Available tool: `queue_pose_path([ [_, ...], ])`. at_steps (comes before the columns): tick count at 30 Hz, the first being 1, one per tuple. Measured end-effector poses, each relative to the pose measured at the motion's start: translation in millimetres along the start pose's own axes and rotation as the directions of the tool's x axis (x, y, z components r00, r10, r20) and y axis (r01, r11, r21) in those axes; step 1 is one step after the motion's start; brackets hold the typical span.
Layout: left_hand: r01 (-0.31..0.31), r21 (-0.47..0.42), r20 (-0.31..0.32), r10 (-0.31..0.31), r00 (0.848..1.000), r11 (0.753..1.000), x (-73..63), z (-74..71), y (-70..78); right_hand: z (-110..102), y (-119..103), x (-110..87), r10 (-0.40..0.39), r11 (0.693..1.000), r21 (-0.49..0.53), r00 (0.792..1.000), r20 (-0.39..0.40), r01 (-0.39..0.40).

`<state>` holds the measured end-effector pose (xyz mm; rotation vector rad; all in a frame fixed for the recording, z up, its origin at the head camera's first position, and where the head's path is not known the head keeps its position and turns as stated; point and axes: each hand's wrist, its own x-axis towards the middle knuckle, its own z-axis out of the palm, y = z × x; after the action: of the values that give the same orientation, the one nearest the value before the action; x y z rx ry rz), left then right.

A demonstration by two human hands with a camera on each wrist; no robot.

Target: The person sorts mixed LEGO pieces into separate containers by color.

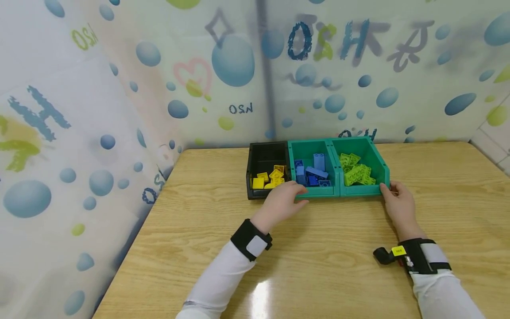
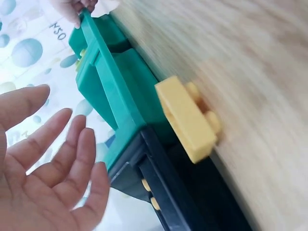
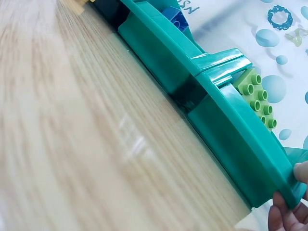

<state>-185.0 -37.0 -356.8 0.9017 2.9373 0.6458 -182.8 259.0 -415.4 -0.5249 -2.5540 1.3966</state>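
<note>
My left hand (image 1: 283, 204) hovers at the front of the bins, fingers relaxed and apart, holding nothing. In the left wrist view, a loose yellow toy brick (image 2: 185, 118) shows close in front of the black bin (image 2: 166, 178). My left hand hides that brick in the head view. My right hand (image 1: 399, 206) pinches the front right corner of the right green bin (image 1: 360, 190), thumb over the rim and fingers beneath. Lime green bricks (image 1: 358, 174) lie inside it. The middle green bin (image 1: 316, 192) holds blue bricks (image 1: 316, 172), and yellow bricks (image 1: 275, 175) lie in the black bin.
All three bins stand side by side in a row on the wooden table (image 1: 223, 177), near its back edge. A patterned sheet (image 1: 223, 119) with blue bubbles hangs behind and along the left. Each wrist wears a black strap (image 1: 424, 256).
</note>
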Motion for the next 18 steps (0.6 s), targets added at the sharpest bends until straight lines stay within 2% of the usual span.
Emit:
queue_pose_path([
  [7, 0.064, -0.048, 0.039, -0.062, 0.997, 0.997, -12.9, 0.8, -9.7, 1, 1, 0.0, 0.002, 1.0, 0.001, 1.0, 0.011, -0.002],
  [12, 0.112, -0.028, 0.091, -0.109, 0.99, 0.993, -16.1, 1.9, -12.7, 1, 2, 0.6, 0.003, 1.0, 0.007, 1.0, 0.009, -0.003],
  [18, 0.112, -0.019, 0.104, -0.11, 0.988, 0.993, -16.4, 4.4, -15.3, 0, 1, 0.4, -0.003, 1.0, 0.003, 1.0, 0.014, 0.003],
])
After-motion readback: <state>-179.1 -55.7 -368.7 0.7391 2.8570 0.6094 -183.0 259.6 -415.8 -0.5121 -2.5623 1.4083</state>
